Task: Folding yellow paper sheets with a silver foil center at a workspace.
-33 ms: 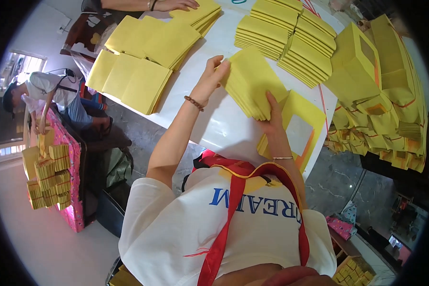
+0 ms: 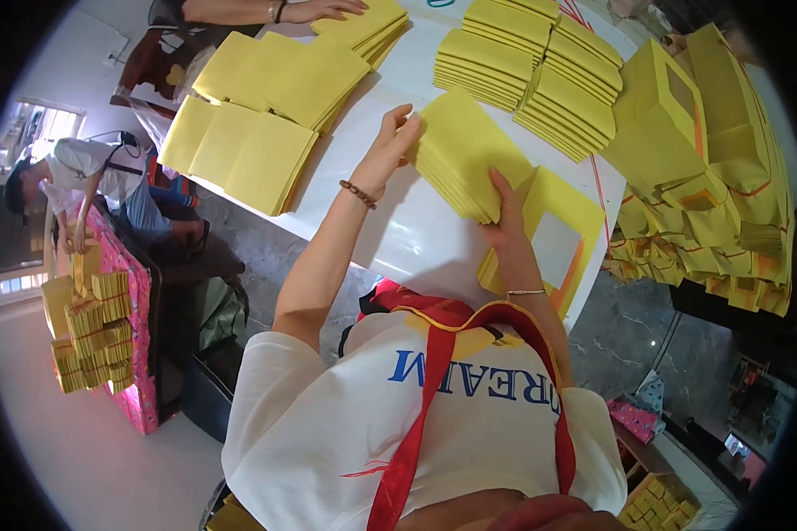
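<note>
A stack of yellow paper envelopes (image 2: pixel 465 146) is held up at a tilt over the white table. My right hand (image 2: pixel 506 217) grips its lower right corner, with the thumb on top and the other fingers hidden beneath. Against the stack's left end rests my left hand (image 2: pixel 390 146), its fingers stretched rather than wrapped around it. Partly under my right forearm lies a yellow paper piece with a pale window and orange edge (image 2: pixel 560 248), close to the table's near edge.
Fanned yellow envelopes (image 2: pixel 266 146) cover the table's left, where another person's hand (image 2: pixel 323 11) rests. Thick stacks (image 2: pixel 568 97) stand at the far right, beside piled tied bundles (image 2: pixel 735 177). Left, a person works at a pink-covered table (image 2: pixel 142 354) with more bundles. The white tabletop (image 2: pixel 407 239) lies below my hands.
</note>
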`<state>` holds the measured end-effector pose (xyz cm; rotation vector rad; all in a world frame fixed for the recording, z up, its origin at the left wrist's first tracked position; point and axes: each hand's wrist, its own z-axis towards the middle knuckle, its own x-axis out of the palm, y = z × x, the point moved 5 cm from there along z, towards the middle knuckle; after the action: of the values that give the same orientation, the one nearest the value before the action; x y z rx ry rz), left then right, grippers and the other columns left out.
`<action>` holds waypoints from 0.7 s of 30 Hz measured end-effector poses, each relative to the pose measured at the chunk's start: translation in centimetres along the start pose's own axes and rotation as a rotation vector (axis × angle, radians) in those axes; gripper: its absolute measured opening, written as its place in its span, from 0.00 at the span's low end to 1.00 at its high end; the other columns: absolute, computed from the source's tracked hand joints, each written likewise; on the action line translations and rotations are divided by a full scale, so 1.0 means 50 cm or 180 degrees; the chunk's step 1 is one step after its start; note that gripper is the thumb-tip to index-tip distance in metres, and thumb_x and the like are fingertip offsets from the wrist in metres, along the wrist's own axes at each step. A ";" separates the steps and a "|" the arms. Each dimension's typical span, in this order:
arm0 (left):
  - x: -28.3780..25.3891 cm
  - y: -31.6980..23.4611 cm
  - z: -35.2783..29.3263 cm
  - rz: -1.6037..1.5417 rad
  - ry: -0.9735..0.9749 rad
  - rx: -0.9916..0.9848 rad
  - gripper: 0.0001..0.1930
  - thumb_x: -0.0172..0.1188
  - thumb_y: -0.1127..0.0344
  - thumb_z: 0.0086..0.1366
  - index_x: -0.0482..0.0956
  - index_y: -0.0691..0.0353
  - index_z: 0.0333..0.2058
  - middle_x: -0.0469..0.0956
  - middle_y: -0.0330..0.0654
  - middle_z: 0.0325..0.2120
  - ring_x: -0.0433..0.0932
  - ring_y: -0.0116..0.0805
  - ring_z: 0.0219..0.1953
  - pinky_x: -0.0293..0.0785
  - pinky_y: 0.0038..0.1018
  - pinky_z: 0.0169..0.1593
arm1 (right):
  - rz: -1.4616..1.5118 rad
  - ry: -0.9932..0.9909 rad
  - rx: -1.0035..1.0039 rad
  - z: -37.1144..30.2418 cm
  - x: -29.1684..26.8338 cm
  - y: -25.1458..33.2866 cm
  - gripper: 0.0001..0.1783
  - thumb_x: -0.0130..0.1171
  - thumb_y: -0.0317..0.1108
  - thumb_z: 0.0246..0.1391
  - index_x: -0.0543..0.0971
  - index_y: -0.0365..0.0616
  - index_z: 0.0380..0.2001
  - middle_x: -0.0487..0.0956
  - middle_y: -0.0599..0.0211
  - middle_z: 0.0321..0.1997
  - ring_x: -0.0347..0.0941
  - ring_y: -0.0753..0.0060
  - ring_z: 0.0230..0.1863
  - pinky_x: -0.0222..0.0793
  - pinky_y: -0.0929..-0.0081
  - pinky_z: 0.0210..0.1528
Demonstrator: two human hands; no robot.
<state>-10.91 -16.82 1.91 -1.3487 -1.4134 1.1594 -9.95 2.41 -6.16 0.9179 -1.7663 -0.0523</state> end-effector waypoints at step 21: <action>0.013 0.137 0.200 -0.1001 -0.0793 -0.0276 0.26 0.58 0.60 0.54 0.63 0.66 0.48 0.70 0.46 0.41 0.69 0.34 0.42 0.66 0.26 0.45 | -0.1016 -0.0612 -0.0343 0.191 0.051 0.131 0.27 0.48 0.48 0.55 0.67 0.38 0.50 0.71 0.58 0.51 0.67 0.61 0.52 0.64 0.67 0.53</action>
<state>-19.19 -16.92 -6.96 -1.0156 -1.7992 1.0912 -21.74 1.75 -5.04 1.1378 -1.7563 -0.4505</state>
